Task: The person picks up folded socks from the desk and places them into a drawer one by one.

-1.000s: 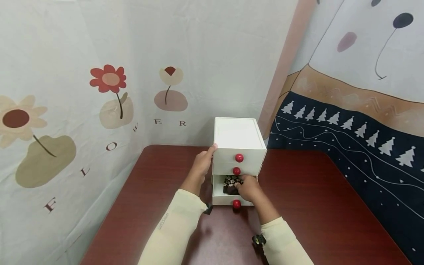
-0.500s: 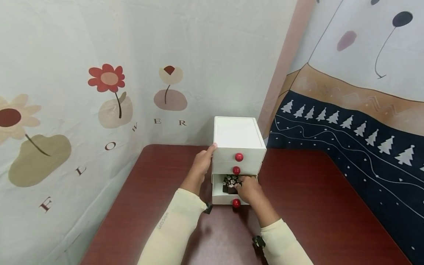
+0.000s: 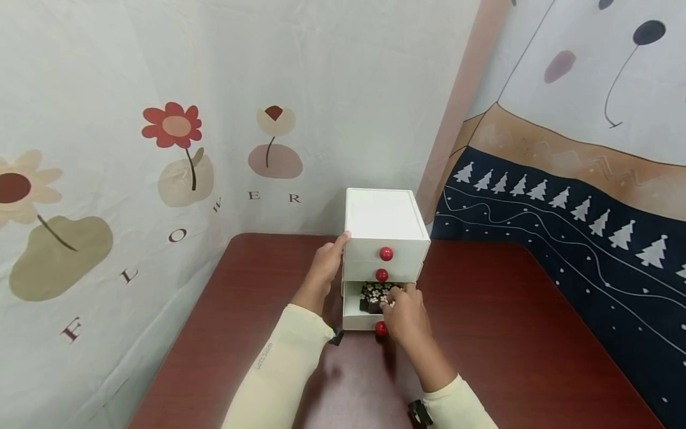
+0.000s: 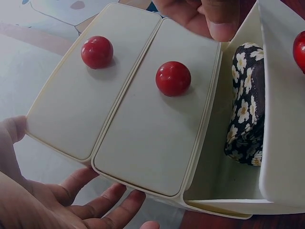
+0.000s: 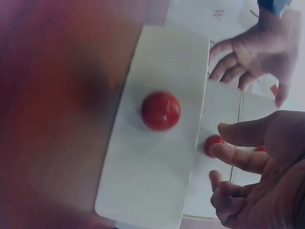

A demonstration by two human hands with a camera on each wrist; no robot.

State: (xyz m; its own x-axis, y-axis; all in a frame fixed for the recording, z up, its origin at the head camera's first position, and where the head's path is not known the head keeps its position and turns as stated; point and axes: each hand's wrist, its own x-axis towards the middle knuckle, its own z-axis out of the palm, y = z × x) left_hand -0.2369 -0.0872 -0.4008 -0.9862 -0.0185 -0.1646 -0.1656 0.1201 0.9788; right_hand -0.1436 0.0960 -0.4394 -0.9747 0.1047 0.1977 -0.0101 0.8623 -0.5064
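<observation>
A small white chest of drawers with round red knobs stands on the table. Its bottom drawer is pulled out; the upper two are closed. Inside lies a black pouch with white and yellow daisies, partly hidden by the drawer front in the left wrist view. My left hand rests against the chest's left side, thumb near its top front corner and fingers extended. Above the right part of the open drawer is my right hand. Its thumb and index finger are apart, with nothing between them.
The dark red tabletop extends on both sides of the chest. Behind it hangs a pale cloth printed with flowers and letters. A dark cloth with white trees hangs at the right.
My right hand has drawn back slightly from the daisy pouch and its fingers have spread. The pouch stays in the drawer. My left hand keeps its place on the chest.
</observation>
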